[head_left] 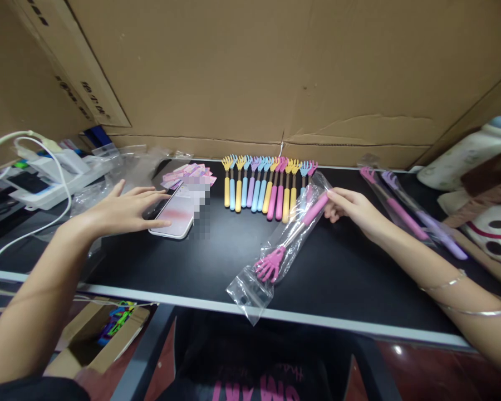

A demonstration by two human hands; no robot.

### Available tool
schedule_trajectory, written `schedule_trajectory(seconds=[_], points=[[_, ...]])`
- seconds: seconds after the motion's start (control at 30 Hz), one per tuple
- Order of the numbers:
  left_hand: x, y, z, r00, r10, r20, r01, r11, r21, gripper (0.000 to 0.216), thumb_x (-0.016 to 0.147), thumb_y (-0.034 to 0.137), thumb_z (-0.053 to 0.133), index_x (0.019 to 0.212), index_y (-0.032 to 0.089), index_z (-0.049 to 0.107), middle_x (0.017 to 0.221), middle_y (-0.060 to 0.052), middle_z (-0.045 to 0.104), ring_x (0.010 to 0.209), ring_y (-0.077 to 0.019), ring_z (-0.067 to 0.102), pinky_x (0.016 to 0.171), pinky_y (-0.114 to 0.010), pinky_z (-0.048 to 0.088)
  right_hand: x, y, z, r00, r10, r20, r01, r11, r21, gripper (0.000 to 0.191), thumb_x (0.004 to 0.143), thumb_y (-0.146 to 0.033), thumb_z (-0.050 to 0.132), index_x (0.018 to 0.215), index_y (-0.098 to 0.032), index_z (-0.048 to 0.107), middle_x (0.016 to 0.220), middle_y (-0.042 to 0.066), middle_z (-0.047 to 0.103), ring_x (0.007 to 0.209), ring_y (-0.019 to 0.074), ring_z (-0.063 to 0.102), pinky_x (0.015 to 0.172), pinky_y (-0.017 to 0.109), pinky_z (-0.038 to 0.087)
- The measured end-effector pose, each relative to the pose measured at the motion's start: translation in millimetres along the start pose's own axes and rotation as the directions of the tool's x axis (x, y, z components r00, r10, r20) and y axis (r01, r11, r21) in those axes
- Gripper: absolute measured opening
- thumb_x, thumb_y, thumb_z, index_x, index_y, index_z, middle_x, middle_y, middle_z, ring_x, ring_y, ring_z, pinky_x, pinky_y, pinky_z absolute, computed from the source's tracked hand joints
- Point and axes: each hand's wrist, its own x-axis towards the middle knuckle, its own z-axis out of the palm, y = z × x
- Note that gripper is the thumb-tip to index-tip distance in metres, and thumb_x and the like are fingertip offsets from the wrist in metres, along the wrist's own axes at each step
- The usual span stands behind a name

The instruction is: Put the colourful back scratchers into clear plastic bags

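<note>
My right hand [344, 207] is closed on the handle end of a pink back scratcher [290, 236] inside a clear plastic bag [250, 292]. Its hand-shaped head points down toward the table's front edge, and the bag's end hangs over that edge. My left hand [127, 209] has its fingers spread over a phone [177, 214] lying on the table, its screen lit. Behind them stretches a row of small back scratchers [263, 186] in yellow, blue, purple and pink, heads toward the cardboard wall. Pink printed cards [190, 174] lie in a pile behind the phone.
Two bagged back scratchers, one pink [394, 203] and one purple [430, 217], lie at right beside a white bottle [463, 150]. Clear bags [125, 170], a power strip [58, 178] and white cables fill the left. Below stands an open cardboard box [121, 345].
</note>
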Motion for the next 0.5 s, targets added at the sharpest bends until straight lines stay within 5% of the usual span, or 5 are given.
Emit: schedule_trajectory(seconds=[0.3, 0.5], points=[[-4.9, 2.5, -3.8, 0.998, 0.012, -0.062, -0.017, 0.996, -0.089, 0.059, 0.088, 0.058, 0.037, 0.139, 0.028, 0.038, 0.147, -0.004, 0.04, 0.141, -0.0238, 0.024, 0.11, -0.061, -0.001, -2.6, -3.5, 1.4, 1.0, -0.002, 0.007, 0.002, 1.0, -0.002, 0.05, 0.071, -0.067, 0.062, 0.075, -0.017, 0.058, 0.058, 0.001, 0.062, 0.048, 0.0102, 0.055, 0.047, 0.023, 0.044], [-1.5, 8.8, -8.9, 0.978, 0.026, -0.209, -0.046, 0.995, -0.092, 0.054, 0.091, 0.054, 0.035, 0.138, 0.028, 0.039, 0.146, -0.005, 0.042, 0.138, -0.0246, 0.029, 0.109, -0.064, 0.004, -1.3, -1.9, 0.6, 1.0, -0.009, 0.019, 0.01, 1.0, -0.009, 0.051, 0.07, -0.068, 0.061, 0.074, -0.018, 0.057, 0.058, 0.001, 0.062, 0.047, 0.0106, 0.056, 0.047, 0.023, 0.043]])
